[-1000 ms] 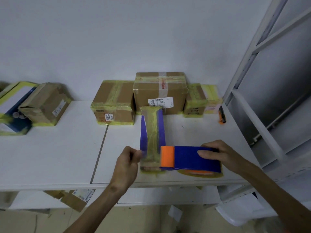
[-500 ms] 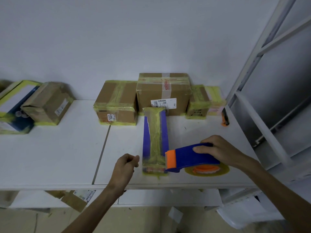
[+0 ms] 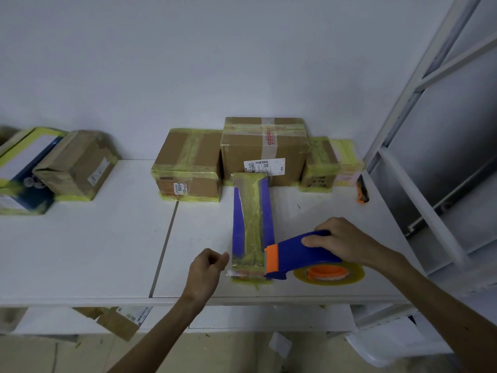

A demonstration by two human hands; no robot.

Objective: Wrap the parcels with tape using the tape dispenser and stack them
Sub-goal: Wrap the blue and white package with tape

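Observation:
A long narrow blue parcel (image 3: 252, 219) lies lengthwise on the white table (image 3: 107, 238), a yellow tape strip running down its top. My right hand (image 3: 341, 242) grips the blue tape dispenser (image 3: 298, 255), whose orange blade end touches the parcel's near right corner. The yellow tape roll (image 3: 329, 273) sits under the dispenser. My left hand (image 3: 205, 270) is curled at the parcel's near left corner; whether it pinches tape I cannot tell.
Three taped cardboard boxes (image 3: 188, 168) (image 3: 265, 149) (image 3: 320, 165) line the back wall. Two more parcels (image 3: 75, 165) (image 3: 21, 170) lie at far left. An orange cutter (image 3: 361, 191) rests at the right edge by a grey metal rack (image 3: 419, 146). A box (image 3: 121, 319) sits below the table.
The dispenser tilted and drew back to the right off the parcel's near end. My left hand dropped from the parcel's side to its near left corner.

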